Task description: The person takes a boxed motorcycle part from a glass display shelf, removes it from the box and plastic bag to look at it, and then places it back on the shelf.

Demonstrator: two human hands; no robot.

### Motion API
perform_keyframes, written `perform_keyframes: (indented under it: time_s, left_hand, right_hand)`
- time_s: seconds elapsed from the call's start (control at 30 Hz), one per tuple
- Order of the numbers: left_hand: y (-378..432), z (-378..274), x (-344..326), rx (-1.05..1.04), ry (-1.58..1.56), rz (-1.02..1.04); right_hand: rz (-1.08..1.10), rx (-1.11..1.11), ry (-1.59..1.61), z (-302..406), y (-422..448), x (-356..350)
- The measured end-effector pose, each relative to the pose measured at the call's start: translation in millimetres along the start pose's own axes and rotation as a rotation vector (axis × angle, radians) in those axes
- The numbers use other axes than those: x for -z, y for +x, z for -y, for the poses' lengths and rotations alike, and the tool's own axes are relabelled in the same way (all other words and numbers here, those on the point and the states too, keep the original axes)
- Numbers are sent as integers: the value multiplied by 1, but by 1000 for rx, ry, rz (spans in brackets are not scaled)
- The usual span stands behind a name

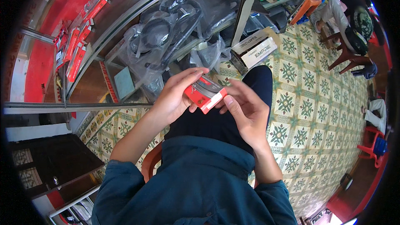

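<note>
A small red and grey cardboard box (204,92) with printing and a white label is held up above my lap. My left hand (176,95) grips it from the left, thumb along the upper edge and fingertips showing beneath. At the box's right end is my right hand (248,109). Its thumb tip lies against or just beside the labelled end, and its fingers are spread and partly blurred. Whether those fingers grip the box cannot be made out. The box's underside and far side are hidden.
Ahead stands a glass display case (109,106) with red boxes (76,61) inside. Plastic-wrapped black parts (156,32) are piled beyond. An open white carton (257,53) sits on the patterned tile floor (290,100). A seated person (359,28) is at the far right.
</note>
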State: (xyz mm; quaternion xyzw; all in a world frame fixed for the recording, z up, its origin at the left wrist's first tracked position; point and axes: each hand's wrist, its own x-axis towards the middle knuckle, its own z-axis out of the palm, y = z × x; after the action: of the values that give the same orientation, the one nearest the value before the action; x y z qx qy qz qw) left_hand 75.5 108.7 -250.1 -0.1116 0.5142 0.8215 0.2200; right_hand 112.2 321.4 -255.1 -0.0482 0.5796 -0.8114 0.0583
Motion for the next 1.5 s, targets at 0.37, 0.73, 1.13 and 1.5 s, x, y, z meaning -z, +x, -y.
perform_keyframes:
  time_s: [0.37,0.73,1.13,1.5]
  left_hand:
    - [8,8,6,199,-20,26]
    - [8,0,21,246,-364,240]
    - [-1,-2,26,157,-269,341]
    - [-6,9,11,144,230,118]
  right_hand:
    - [207,507,-689,14,10,14]
    - [244,603,-767,5,13,23]
    - [298,607,-839,6,14,25]
    - [156,582,-923,-10,11,20]
